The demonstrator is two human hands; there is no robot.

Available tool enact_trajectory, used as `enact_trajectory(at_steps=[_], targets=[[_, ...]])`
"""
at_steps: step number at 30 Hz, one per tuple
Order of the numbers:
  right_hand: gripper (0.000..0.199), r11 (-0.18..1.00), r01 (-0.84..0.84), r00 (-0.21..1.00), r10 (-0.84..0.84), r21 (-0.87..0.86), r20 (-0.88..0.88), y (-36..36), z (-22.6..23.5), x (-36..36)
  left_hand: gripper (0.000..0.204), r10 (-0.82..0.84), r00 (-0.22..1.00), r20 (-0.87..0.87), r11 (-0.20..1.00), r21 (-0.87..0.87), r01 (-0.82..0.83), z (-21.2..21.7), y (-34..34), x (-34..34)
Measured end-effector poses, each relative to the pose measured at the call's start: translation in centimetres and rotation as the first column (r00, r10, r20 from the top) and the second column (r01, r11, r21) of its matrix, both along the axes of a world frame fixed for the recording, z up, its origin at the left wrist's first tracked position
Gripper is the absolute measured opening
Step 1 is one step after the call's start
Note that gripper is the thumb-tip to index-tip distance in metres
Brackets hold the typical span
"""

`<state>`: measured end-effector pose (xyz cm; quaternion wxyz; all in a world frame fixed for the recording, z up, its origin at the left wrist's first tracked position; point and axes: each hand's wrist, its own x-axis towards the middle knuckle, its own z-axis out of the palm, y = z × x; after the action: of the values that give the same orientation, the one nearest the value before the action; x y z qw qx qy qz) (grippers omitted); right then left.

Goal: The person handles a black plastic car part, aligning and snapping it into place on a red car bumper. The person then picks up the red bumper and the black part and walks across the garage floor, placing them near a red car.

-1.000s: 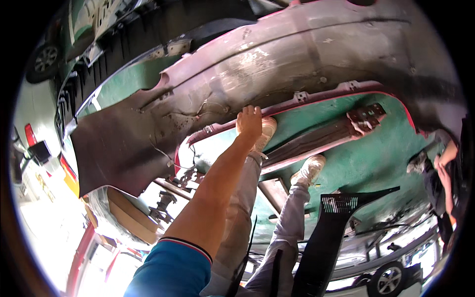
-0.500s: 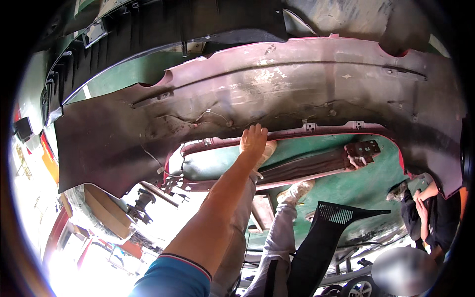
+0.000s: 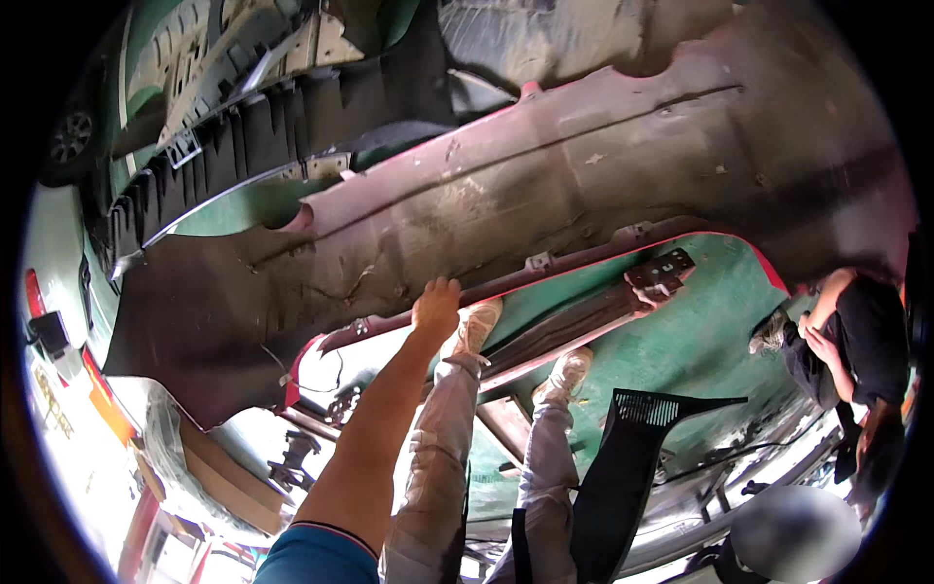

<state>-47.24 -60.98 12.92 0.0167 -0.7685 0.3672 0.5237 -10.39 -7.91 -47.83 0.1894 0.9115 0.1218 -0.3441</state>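
Observation:
A large car bumper cover [image 3: 555, 175] spans the view, its dull grey-brown inner side showing and red paint along its edges. It is tilted, with the right part higher than the left. My left hand [image 3: 436, 306] is closed over the lower lip of the bumper, with its fingers curled over the edge beside the long opening. Thin wiring runs along the inner side above and left of the hand. My right hand is not in view.
A metal beam [image 3: 574, 329] lies on the green floor near my shoes. A black plastic grille panel [image 3: 623, 467] is at lower centre. Another black bumper [image 3: 292, 127] lies at the far left. A person [image 3: 846, 350] crouches at right. A cardboard box [image 3: 229, 477] sits at lower left.
The bumper has tilted in view, its left part lower and its right part higher. My left hand, still gripping the lip, appears further left and slightly lower; the whole view has also shifted.

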Motion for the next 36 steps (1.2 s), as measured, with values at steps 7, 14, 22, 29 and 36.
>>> enact_trajectory(at_steps=[7,14,22,29,36], targets=[[0.063,0.982,0.036,0.969,-0.080,0.187,0.232,-2.4,-3.0,-6.2,0.064,0.026,0.999,-0.045,0.998,0.065,-0.023,10.0,3.0,0.4],[0.064,0.886,0.301,0.883,-0.399,0.352,0.249,-3.3,-4.2,-7.3,0.071,0.069,0.998,-0.003,0.993,0.095,-0.069,19.7,1.6,1.3],[0.059,0.943,0.243,0.863,-0.318,0.228,0.393,1.8,-4.4,-3.5,0.087,0.026,0.996,0.084,0.996,-0.092,-0.018,32.6,2.6,9.8],[0.053,0.956,0.284,0.913,-0.248,-0.070,0.325,3.0,-2.1,-2.8,0.086,0.272,0.954,0.123,0.943,-0.231,-0.239,48.5,8.4,16.4],[0.050,0.940,0.333,0.766,-0.227,-0.068,0.601,2.6,-2.2,-6.5,0.105,0.217,0.929,0.300,0.962,0.097,-0.257,63.6,12.4,18.8]])
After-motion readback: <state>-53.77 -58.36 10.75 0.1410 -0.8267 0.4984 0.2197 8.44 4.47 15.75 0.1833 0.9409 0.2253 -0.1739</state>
